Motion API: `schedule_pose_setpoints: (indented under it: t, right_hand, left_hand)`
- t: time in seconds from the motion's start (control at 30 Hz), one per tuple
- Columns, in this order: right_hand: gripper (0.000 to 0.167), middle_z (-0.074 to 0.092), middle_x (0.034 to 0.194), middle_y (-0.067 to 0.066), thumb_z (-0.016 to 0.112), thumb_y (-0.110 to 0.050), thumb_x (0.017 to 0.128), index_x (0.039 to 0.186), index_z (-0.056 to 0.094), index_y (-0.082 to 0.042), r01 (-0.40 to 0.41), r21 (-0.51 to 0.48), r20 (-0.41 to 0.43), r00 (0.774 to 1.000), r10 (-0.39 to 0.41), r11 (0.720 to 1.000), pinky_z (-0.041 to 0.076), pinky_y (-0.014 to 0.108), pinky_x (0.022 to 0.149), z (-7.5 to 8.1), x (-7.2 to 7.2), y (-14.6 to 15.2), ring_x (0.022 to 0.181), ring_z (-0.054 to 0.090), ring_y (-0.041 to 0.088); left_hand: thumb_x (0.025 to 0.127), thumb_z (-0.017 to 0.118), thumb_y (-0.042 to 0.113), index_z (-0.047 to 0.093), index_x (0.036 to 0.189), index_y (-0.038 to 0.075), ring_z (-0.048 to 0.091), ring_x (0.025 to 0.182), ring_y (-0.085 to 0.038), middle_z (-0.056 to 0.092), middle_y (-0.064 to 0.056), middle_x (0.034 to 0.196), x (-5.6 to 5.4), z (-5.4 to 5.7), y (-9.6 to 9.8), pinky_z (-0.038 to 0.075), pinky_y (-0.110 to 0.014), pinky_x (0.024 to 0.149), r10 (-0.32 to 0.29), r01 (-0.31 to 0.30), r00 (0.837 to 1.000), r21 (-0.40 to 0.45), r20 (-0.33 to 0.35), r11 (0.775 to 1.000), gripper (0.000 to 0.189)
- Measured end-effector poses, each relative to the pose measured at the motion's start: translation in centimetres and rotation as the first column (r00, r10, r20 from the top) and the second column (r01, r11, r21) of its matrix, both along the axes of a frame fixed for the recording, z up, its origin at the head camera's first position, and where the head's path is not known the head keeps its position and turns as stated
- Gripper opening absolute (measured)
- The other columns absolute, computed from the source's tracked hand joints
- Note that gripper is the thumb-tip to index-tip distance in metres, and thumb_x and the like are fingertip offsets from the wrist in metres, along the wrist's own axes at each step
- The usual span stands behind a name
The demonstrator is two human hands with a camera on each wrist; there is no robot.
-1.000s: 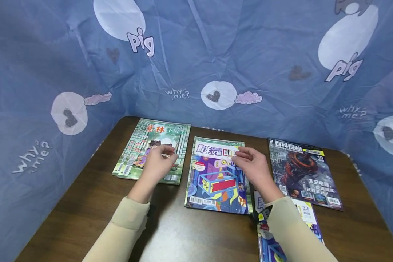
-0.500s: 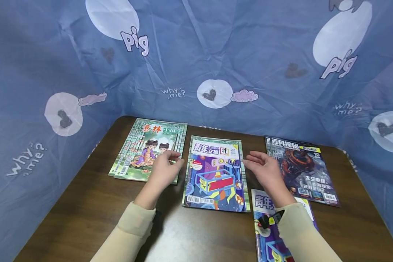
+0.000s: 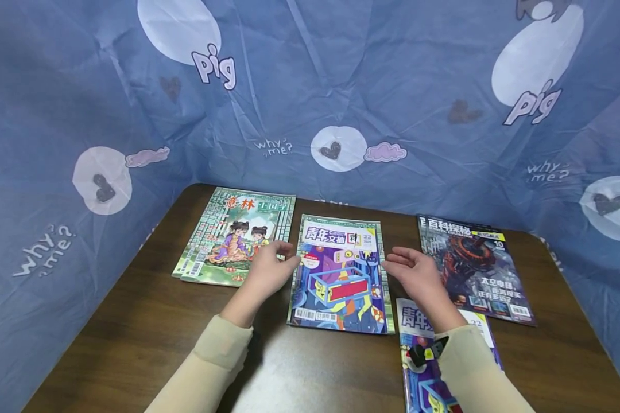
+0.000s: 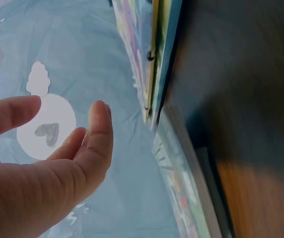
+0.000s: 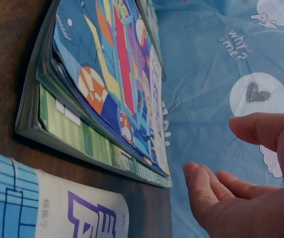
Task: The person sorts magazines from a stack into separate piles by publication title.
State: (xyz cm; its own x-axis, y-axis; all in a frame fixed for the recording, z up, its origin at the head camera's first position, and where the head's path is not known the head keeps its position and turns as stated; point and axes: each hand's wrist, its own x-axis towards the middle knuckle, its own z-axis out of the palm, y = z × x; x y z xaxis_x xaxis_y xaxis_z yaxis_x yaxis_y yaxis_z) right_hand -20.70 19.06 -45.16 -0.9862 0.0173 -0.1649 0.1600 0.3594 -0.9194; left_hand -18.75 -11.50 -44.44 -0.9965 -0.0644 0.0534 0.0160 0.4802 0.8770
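Both hands hold nothing, a gap between thumb and fingers: left hand [image 3: 271, 268] and right hand [image 3: 417, 280] flank the middle purple magazine [image 3: 341, 287]. A second ago the right fingers covered its top corner; they are now off it, baring "22". Whether the left fingertips touch its edge is hard to tell.

Nearest, the lower magazine [image 3: 417, 390] reads "青年" and "22", partly under the right arm. The middle one, "青年文摘", with a blue-framed red box, lies on a green-bordered magazine [image 3: 388, 289]. Beyond: the dark magazine [image 3: 483, 272], "百科探秘", "10"; the green magazine [image 3: 232, 246], "意林", its two drawn figures now uncovered. Behind, the cloth [image 3: 274, 97] says "pig" and "why me?".
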Motion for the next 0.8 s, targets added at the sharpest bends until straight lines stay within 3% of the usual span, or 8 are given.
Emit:
schedule_pose_setpoints:
  t: [0.2, 0.43, 0.67, 0.8]
  right_hand:
    - [0.065, 0.059, 0.137, 0.022, 0.073, -0.024, 0.095, 0.147, 0.047, 0.003, 0.001, 0.02, 0.04, 0.999, -0.002, 1.0, 0.044, 0.047, 0.105, -0.3, -0.2, -0.1, 0.125, 0.057, 0.034]
    - [0.062, 0.057, 0.137, 0.025, 0.071, -0.018, 0.095, 0.147, 0.046, 0.006, -0.009, 0.034, 0.051, 0.999, 0.007, 0.999, 0.044, 0.049, 0.105, -1.1, -0.5, -0.4, 0.126, 0.055, 0.037]
    - [0.062, 0.056, 0.138, 0.028, 0.07, -0.018, 0.097, 0.147, 0.045, 0.008, -0.046, 0.007, 0.057, 0.997, 0.046, 0.999, 0.041, 0.051, 0.107, -1.7, -0.6, -0.3, 0.127, 0.054, 0.039]
    - [0.062, 0.056, 0.138, 0.028, 0.07, -0.019, 0.097, 0.146, 0.045, 0.009, -0.048, -0.004, 0.072, 0.996, 0.049, 0.999, 0.04, 0.052, 0.108, -1.9, -0.7, -0.2, 0.128, 0.053, 0.039]
  left_hand:
    - [0.09, 0.072, 0.014, 0.062, 0.124, -0.012, 0.062, 0.105, -0.037, 0.066, -0.024, 0.113, -0.6, -0.7, 0.7, 0.049, -0.05, 0.094, -0.045, 0.046, 0.996, -0.016, 0.071, 0.999, 0.044]
    - [0.09, 0.073, 0.021, 0.055, 0.132, -0.013, 0.058, 0.113, -0.04, 0.06, -0.027, 0.122, -1.3, -1.2, 1.4, 0.048, -0.052, 0.097, -0.072, 0.074, 0.978, 0.001, 0.196, 0.997, 0.057]
    - [0.091, 0.071, 0.016, 0.05, 0.136, -0.016, 0.056, 0.118, -0.042, 0.057, -0.03, 0.129, -1.6, -1.6, 1.6, 0.047, -0.052, 0.1, -0.063, 0.045, 0.974, 0.084, 0.219, 0.995, 0.059]
    - [0.092, 0.07, 0.016, 0.049, 0.137, -0.016, 0.055, 0.119, -0.042, 0.057, -0.031, 0.129, -1.8, -1.6, 1.5, 0.046, -0.052, 0.101, -0.071, 0.052, 0.97, 0.086, 0.232, 0.995, 0.059]
